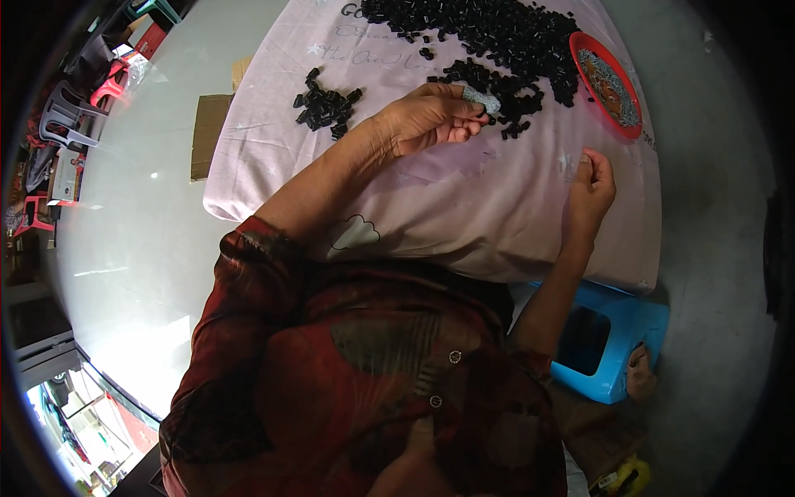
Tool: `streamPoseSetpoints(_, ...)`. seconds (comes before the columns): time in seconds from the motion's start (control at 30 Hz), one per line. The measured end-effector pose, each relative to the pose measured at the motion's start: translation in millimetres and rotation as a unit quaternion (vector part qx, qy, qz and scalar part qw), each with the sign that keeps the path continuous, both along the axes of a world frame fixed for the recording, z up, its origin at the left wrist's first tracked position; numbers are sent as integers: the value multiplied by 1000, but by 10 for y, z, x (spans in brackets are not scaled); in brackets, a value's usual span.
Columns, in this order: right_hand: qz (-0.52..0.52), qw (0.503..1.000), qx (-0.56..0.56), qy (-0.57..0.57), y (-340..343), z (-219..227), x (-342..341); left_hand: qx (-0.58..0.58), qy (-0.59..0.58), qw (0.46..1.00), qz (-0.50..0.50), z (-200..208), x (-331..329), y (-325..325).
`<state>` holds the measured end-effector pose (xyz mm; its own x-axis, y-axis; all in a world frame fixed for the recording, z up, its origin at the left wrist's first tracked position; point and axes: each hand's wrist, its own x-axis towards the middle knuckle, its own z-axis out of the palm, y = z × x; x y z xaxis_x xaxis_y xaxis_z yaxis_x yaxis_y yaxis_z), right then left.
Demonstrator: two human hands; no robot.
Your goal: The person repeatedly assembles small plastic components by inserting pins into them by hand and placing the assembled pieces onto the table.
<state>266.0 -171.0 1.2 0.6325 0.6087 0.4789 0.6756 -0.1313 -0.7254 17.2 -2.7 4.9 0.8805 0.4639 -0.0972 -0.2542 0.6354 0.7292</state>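
Observation:
My left hand (439, 118) is closed over the pink cloth, in front of the large black pile. At its fingertips is a small black piece (483, 118), and a light grey speckled thing (482, 99) shows against the fingers; its kind is unclear. My right hand (591, 184) is raised near the cloth's right side with thumb and fingers pressed together. Whatever it may hold is too small to see. Just beyond it sits a red bowl (636, 132) containing many tiny grey metal-looking pieces and some copper-coloured ones.
A large pile of short black cylinder-like pieces (497, 33) covers the far part of the pink cloth (273, 124). A smaller black heap (325, 106) lies to the left. A blue plastic stool (617, 377) stands at lower right, cardboard (209, 137) on the floor at left.

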Motion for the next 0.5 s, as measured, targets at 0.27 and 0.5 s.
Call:
streamPoseSetpoints(0.27,58,976,17,208,13,113,-360,23,12,1000,8,-15,21,-39)
streamPoseSetpoints(0.5,209,959,36,188,168,219,-996,-91,4,996,-20,-20,-18,-22)
